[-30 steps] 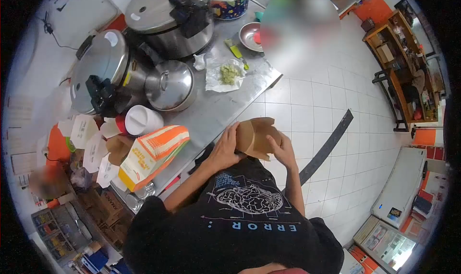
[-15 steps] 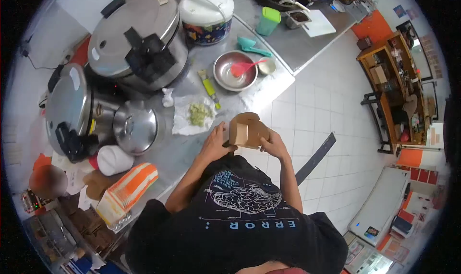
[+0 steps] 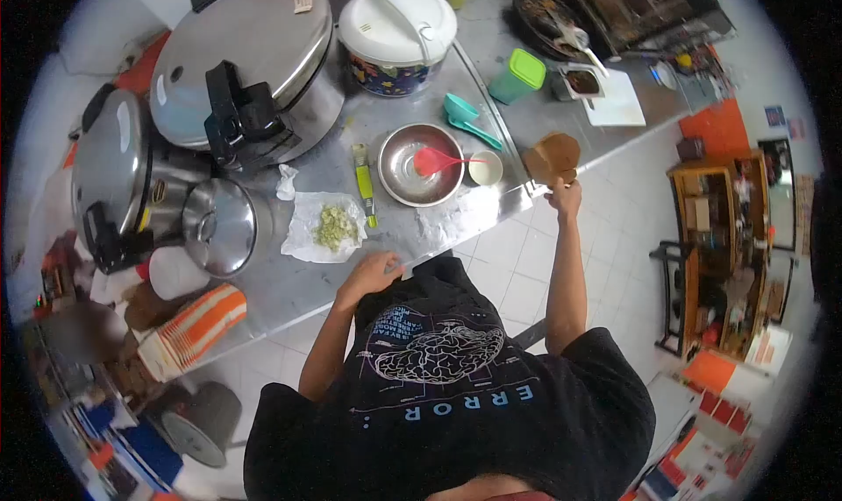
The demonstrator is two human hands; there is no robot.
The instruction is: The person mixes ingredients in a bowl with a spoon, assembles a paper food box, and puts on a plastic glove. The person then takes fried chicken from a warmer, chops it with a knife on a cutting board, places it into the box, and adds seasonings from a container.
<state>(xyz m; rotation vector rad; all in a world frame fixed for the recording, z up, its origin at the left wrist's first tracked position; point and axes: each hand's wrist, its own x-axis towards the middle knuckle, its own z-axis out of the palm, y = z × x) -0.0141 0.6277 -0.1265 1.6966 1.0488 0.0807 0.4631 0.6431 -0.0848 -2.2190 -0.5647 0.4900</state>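
My right hand (image 3: pixel 564 197) is stretched out to the right, fingers closed on the near wall of a brown cardboard food box (image 3: pixel 553 157) at the counter's edge. Whether the box rests on the counter I cannot tell. My left hand (image 3: pixel 372 275) is by the front edge of the steel counter, loosely bent with nothing visible in it. Nearest to it lies white paper (image 3: pixel 303 238) with chopped pale green food (image 3: pixel 335 227) on top. Farther along are a steel bowl (image 3: pixel 396 188) with a red spoon (image 3: pixel 431 161) in it and a small white cup (image 3: pixel 485 168).
Two large steel cookers (image 3: pixel 246 58) and a patterned container with a white lid (image 3: pixel 397 27) stand at the back left. A teal scoop (image 3: pixel 474 131), a green-lidded container (image 3: pixel 517 75), a pan (image 3: pixel 548 23) and a white board (image 3: pixel 617 100) are farther right. Orange-striped paper packs (image 3: pixel 197 325) sit left.
My left hand has let go of the cardboard box. My right hand has carried it forward and right to the counter's edge. The view has shifted too.
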